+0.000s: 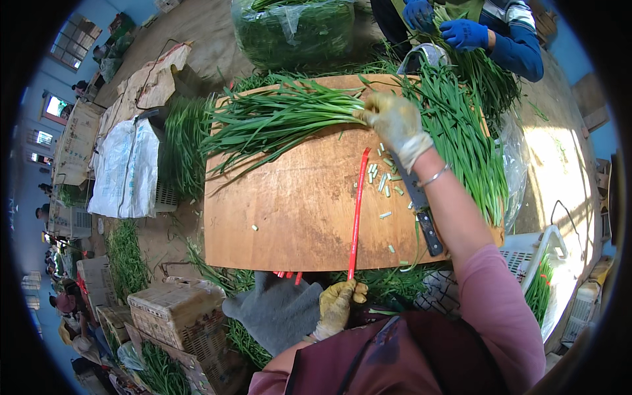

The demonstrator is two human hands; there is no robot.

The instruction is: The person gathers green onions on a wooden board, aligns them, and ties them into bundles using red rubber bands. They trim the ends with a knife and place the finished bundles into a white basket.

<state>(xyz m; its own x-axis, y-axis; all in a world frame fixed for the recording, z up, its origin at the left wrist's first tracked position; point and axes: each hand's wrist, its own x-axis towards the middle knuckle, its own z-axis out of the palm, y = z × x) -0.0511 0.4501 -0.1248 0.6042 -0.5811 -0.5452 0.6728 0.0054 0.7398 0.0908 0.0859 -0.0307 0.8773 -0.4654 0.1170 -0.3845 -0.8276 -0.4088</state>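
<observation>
Between the fingers of my left hand (340,303), gloved and low at the board's near edge, is the end of a red tie strip (358,212). The strip runs away from me across the wooden board (286,212). My right hand (397,123), also in a stained glove, grips the pale cut ends of a bunch of garlic chives (291,108); the leaves fan out to the left. Partly under my right forearm lies a knife (422,212) with a black handle. Short chive stem pieces (382,182) are scattered beside the blade.
More loose chives (459,138) cover the board's right side. Across from me, a person's blue-gloved hands (464,34) hold chives. A plastic-wrapped chive bale (294,34) stands beyond the board. White crates (523,252) flank it, and a grey cloth (281,311) hangs at the near edge.
</observation>
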